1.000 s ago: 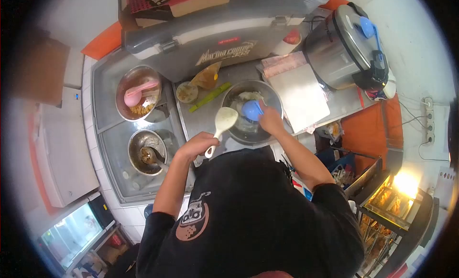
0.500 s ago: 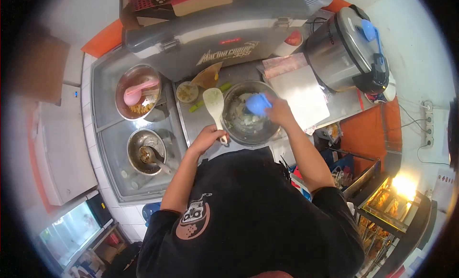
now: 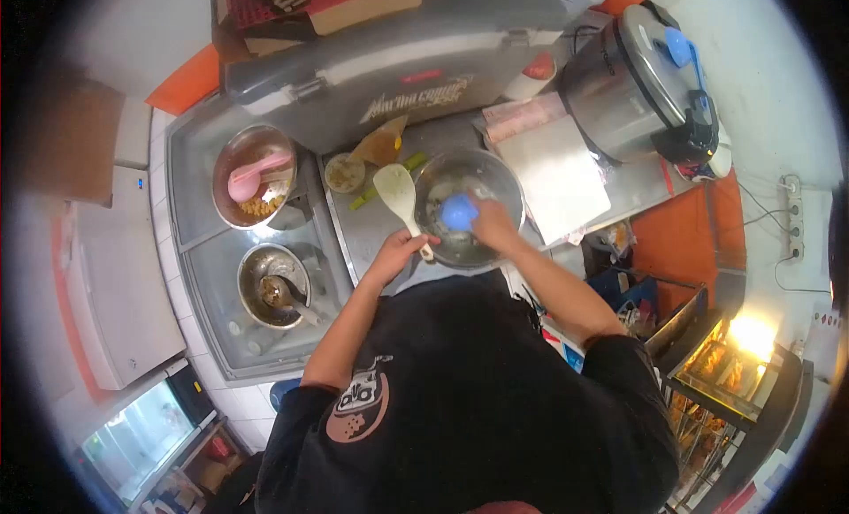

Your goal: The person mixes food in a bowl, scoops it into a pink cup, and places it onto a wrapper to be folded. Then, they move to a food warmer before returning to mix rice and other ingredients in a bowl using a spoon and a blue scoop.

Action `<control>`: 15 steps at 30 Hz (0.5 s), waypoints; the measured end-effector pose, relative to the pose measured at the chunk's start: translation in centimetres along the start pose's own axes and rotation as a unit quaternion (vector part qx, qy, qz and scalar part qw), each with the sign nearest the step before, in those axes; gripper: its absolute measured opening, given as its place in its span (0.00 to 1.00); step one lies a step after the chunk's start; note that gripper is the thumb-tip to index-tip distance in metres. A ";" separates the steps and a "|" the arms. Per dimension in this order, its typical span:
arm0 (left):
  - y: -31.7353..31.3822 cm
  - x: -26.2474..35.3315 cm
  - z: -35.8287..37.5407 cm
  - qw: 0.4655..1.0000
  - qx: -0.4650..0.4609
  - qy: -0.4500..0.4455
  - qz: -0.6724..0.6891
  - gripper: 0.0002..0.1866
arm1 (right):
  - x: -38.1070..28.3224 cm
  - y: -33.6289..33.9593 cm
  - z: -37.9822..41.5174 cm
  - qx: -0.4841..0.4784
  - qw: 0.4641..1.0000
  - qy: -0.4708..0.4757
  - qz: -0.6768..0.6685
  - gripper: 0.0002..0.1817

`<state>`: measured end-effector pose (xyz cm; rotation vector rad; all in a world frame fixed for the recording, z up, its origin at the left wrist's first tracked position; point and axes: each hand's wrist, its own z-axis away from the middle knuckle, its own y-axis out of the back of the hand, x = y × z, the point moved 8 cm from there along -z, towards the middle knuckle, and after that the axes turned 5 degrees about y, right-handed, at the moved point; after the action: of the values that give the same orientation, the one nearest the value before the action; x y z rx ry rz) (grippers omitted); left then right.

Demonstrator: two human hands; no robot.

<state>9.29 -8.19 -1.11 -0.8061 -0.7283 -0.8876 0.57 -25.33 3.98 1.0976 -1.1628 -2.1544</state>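
My left hand [image 3: 398, 252] is closed round the handle of a white rice paddle [image 3: 397, 191], whose blade points up and away at the left rim of a metal bowl [image 3: 507, 180]. Inside that bowl, my right hand [image 3: 493, 224] grips a blue scoop [image 3: 459, 213]; its fingers are partly hidden. Some pale food shows around the scoop, too blurred to name. Left of the paddle stand a small tub of pale food [image 3: 346, 173] and a brown paper packet [image 3: 382, 143]. A green strip [image 3: 363, 198] lies near them.
On the glass-topped freezer at left are a bowl with a pink scoop [image 3: 252, 178] and a bowl with a ladle [image 3: 283, 295]. A grey cooler box [image 3: 371, 81] stands behind. White paper sheets [image 3: 553, 178] and a large rice cooker [image 3: 619, 90] are at right, a lit display case [image 3: 730, 373] lower right.
The right hand and blue scoop have moved left and down within the bowl. My left hand has shifted slightly right with the paddle. The whole view has shifted a little.
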 end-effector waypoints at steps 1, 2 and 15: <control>-0.2 -0.5 0.4 1.000 -0.002 0.005 0.002 0.14 | 0.4 0.2 0.1 -0.005 0.999 -0.013 -0.050 0.34; 0.0 -0.5 0.0 1.000 0.004 0.005 -0.008 0.14 | 0.3 1.0 0.6 0.009 0.999 0.006 -0.030 0.36; 0.1 -1.5 -0.9 0.999 0.049 -0.010 0.008 0.14 | -0.3 -1.1 2.4 -0.051 0.999 -0.004 -0.002 0.37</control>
<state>8.91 -8.34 -2.84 -0.7343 -0.7766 -0.8231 -1.24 -23.42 3.95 1.0480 -1.0420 -2.1964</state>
